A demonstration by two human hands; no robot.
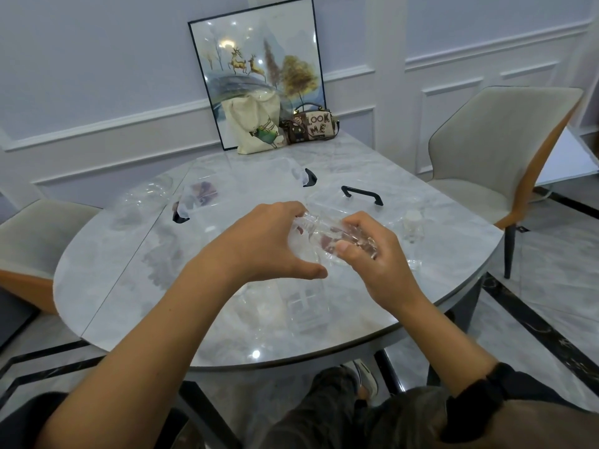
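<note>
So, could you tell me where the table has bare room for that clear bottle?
The table looks bare at its near left, from the left hand out to the rim, and at the far right beside the handbag. Clear containers crowd the middle; another sits under the clear bottle.

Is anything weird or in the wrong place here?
Yes: the black-framed deer picture stands on the grey marble table, leaning tilted against the pale wall instead of hanging. The right hand also holds a small clear bottle sideways.

A grey marble-topped rounded table (113, 286) stands on glossy marble floor (557, 280); beige-and-orange chairs (486, 150) flank it, pale panelled wall (97, 76) behind it.
</note>
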